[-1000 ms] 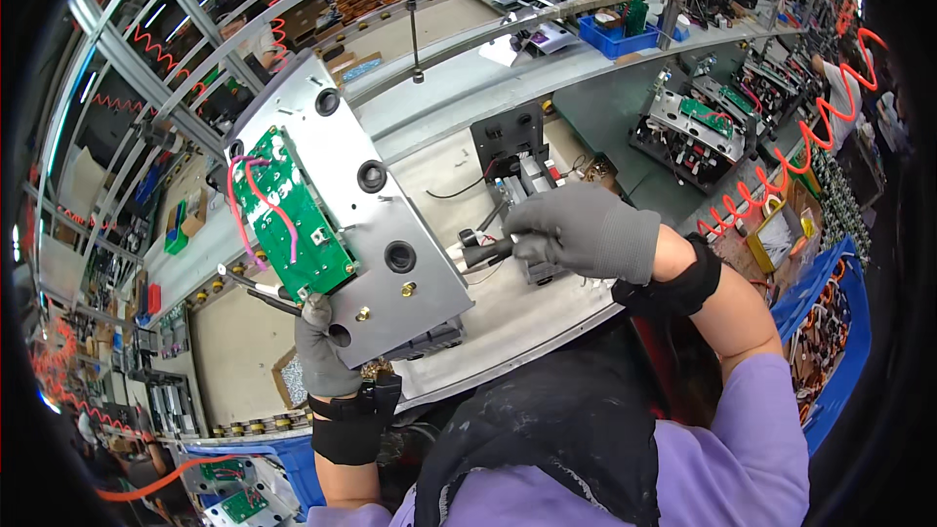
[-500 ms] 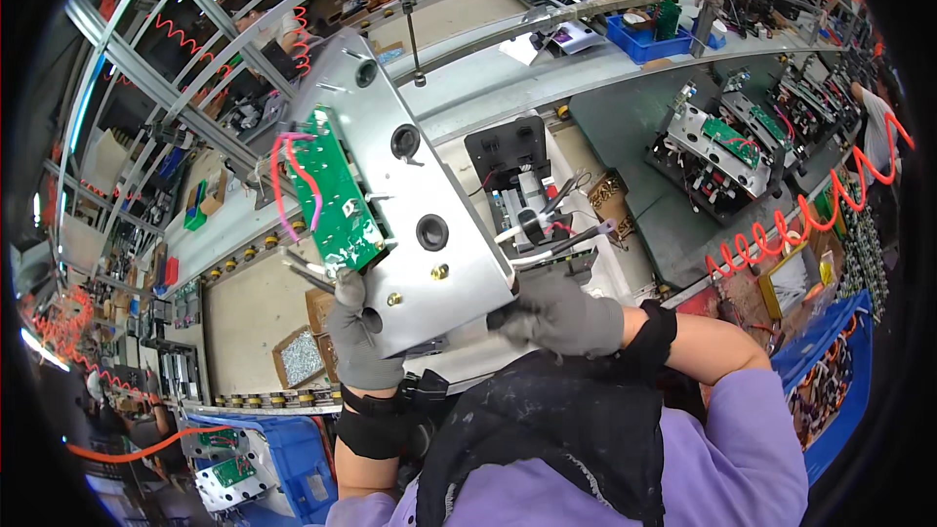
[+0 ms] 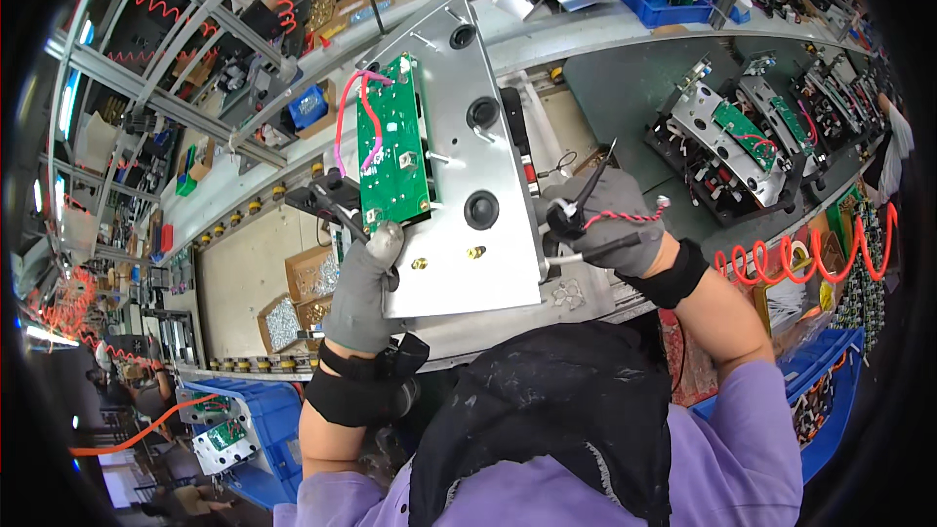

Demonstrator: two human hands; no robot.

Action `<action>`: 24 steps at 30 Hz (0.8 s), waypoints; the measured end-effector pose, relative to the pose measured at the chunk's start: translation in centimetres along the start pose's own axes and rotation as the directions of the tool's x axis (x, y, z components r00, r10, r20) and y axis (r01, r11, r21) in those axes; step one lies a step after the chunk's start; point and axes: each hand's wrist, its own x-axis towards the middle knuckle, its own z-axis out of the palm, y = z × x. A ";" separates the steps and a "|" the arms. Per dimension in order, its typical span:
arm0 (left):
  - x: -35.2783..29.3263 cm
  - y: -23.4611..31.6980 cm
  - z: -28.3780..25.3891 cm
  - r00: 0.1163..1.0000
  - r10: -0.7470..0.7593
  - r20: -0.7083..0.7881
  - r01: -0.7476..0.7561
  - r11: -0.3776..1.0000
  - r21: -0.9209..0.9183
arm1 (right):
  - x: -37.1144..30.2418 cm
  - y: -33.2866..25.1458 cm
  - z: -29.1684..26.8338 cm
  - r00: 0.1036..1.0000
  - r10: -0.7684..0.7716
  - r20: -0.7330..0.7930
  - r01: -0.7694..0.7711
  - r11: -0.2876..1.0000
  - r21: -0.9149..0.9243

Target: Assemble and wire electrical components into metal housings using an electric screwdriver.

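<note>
**Silver metal plate (image 3: 459,176) stands between both hands, the right grip partly masked by cables**

Most of the fingers of the left hand (image 3: 356,303) are hidden beneath the plate; only the thumb shows on top, so they clamp its lower left corner. The right hand (image 3: 630,197) is at the plate's right edge, where a black cable (image 3: 615,246) and a red-and-black twisted wire (image 3: 623,214) cross the glove; whether its fingers close on the edge or on the cables cannot be told. The plate blocks most of a black part (image 3: 512,117), which peeks out to the upper left of the right fingers.

Just above the left thumb sits the green circuit board (image 3: 395,176) with its pink-red leads. Cardboard boxes of small metal parts lie left of the left fingers. Beyond the right fingers, similar assemblies (image 3: 732,141) stand on a dark green worktop (image 3: 625,88); a red coiled hose (image 3: 800,268) hangs nearer, to their right.

Half a second ago the right fingers were at the plate's lower right corner; now they are higher along that edge. The plate has turned straighter and covers more of the black part.
</note>
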 end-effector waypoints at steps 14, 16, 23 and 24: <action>9.2 -7.9 -5.7 0.982 -0.038 -0.187 0.031 0.999 -0.037 | -6.0 0.7 7.7 0.974 0.142 0.179 -0.159 0.983 0.087; 10.1 -9.8 -6.1 0.976 -0.034 -0.213 0.019 0.997 -0.071 | -6.5 0.9 8.0 0.988 0.093 0.125 -0.106 0.989 0.104; 9.5 -13.9 -7.7 0.977 -0.059 -0.203 0.040 0.994 -0.098 | -7.0 1.2 7.8 0.994 -0.040 0.102 0.034 0.998 0.057; 9.2 -14.5 -7.8 0.976 -0.059 -0.210 0.037 0.994 -0.104 | -7.1 1.2 7.7 0.994 -0.053 0.095 0.050 0.998 0.034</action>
